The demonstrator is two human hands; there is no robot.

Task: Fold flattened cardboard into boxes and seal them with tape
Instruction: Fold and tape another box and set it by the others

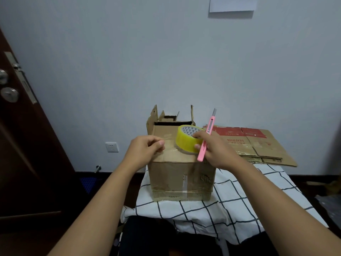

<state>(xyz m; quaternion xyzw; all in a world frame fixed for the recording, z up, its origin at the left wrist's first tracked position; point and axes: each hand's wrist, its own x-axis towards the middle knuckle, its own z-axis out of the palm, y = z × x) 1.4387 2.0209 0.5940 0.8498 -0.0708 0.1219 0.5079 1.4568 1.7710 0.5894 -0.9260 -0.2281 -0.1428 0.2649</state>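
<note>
Right hand (pixel 212 148) grips tape roll (pixel 186 140) atop box (pixel 177 174).

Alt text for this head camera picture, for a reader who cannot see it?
Over a cardboard box, the right hand grips a yellow tape roll and pink utility knife while the left hand pinches the tape's free end. Flattened cardboard lies behind.
</note>
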